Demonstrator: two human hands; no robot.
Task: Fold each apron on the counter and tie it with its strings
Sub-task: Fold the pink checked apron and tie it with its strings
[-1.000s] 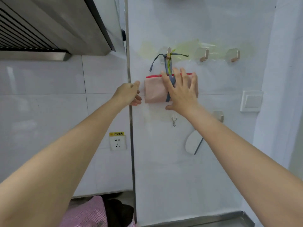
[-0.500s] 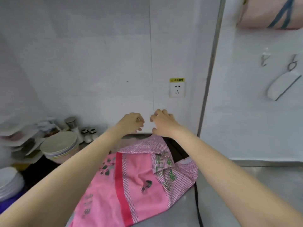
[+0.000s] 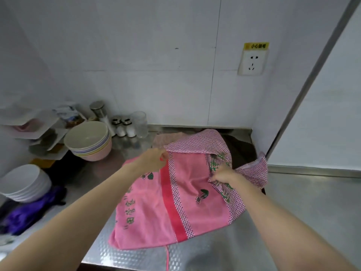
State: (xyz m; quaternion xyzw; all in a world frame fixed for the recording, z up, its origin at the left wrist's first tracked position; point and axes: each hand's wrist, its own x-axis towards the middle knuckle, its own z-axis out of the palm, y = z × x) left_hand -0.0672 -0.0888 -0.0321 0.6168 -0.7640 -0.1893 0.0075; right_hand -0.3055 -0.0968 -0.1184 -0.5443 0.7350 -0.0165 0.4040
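The pink checked-trim cloth apron (image 3: 181, 196) lies spread on the steel counter (image 3: 304, 208) — the left hand (image 3: 154, 159) pinches its upper left edge. The right hand (image 3: 222, 174) grips a bunched fold at its right side — fingers curled into cloth.

We see the apron (image 3: 181, 196) lying on the counter (image 3: 304, 208), with a stack of bowls (image 3: 88, 141) to its left and shakers (image 3: 124, 127) behind those against the wall. Our left hand (image 3: 154, 160) is at the apron's far left edge, our right hand (image 3: 222, 175) on its right side.
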